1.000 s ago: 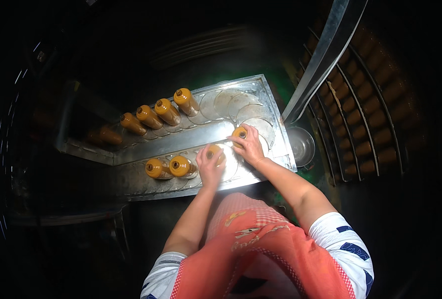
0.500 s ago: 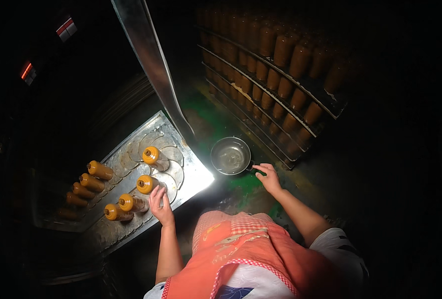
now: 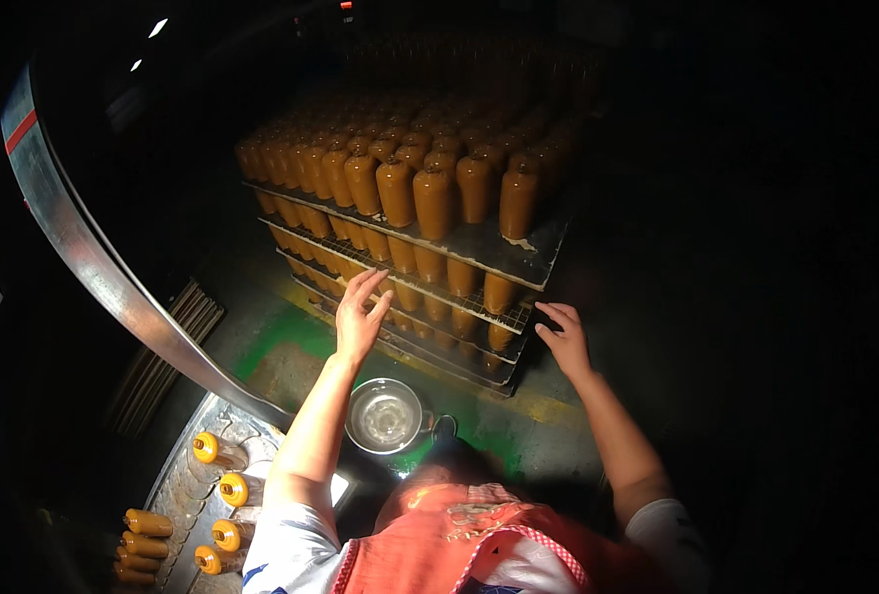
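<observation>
Reaching forward with fingers spread and holding nothing, the left hand (image 3: 362, 315) hovers over the stacked wire racks (image 3: 499, 259), while the right hand (image 3: 564, 340), fingers loosely apart and also free of any load, sits at the racks' near right corner. Brown bottles (image 3: 433, 201) fill the racks in rows, standing upright, necks up. Below, a metal bowl (image 3: 385, 416) looks dry inside, and yellow-capped bottles (image 3: 219, 451) lie on their sides in a metal tray (image 3: 174, 485).

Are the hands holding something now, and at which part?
Nothing is held. The left hand and right hand are open, reaching toward the rack of orange bottles.
</observation>
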